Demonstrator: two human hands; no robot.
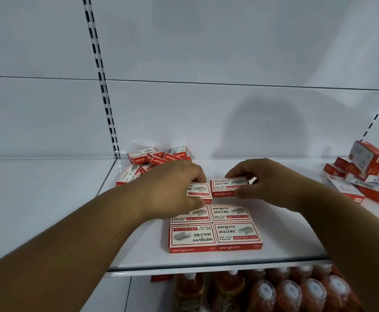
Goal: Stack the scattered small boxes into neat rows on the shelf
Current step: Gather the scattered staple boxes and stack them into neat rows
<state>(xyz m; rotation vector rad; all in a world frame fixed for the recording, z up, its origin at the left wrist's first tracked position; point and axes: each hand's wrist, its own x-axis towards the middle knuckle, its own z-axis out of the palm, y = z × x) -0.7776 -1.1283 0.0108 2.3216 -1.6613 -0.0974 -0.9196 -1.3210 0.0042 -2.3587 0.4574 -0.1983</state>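
Several red-and-white staple boxes (236,235) lie flat in two neat rows near the front of the white shelf (285,233). Behind them my left hand (172,188) grips one box (199,191) at the back of the left row. My right hand (265,179) pinches another box (229,186) at the back of the right row, fingers on its far edge and thumb on its near edge. A loose heap of the same boxes (143,163) lies at the shelf's back left, partly hidden by my left hand.
A jumbled pile of larger red-and-white boxes (364,174) sits at the shelf's right end. Below the shelf's front edge stand rows of reddish bottles with white caps (289,291). A slotted upright (103,79) runs up the back wall at left.
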